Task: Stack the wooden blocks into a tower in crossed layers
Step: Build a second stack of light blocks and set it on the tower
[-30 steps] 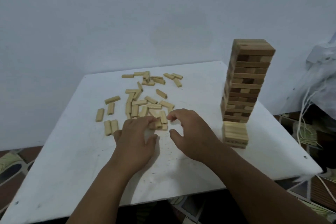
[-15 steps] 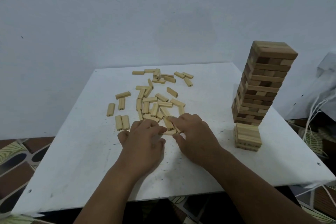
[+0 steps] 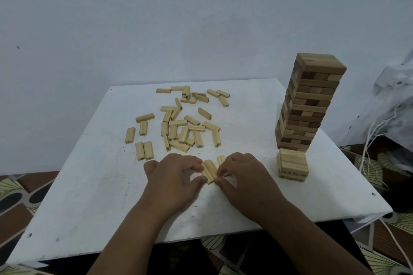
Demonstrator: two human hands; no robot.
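The person's left hand (image 3: pixel 173 174) and right hand (image 3: pixel 242 173) have closed in from either side on a small set of pale, oblong wooden blocks (image 3: pixel 209 171), which a moment ago were still part of the loose scatter; now they lie side by side between the fingertips, pressed together on the white tabletop (image 3: pixel 89 196) near its front. That looks to me like the next layer being squared up before it goes anywhere. Both hands pinch the set, the left from its left side, the right from its right, though how many blocks are in it I cannot say, since the right hand covers part of the bundle and another block end peeks out just behind it. The rest of the light wooden blocks (image 3: pixel 181 125) lie strewn towards the back. To the right stands the tall darker wooden tower (image 3: pixel 307 105), and just before it a short stack of pale blocks (image 3: pixel 292 166); whether the two touch is hard to tell.
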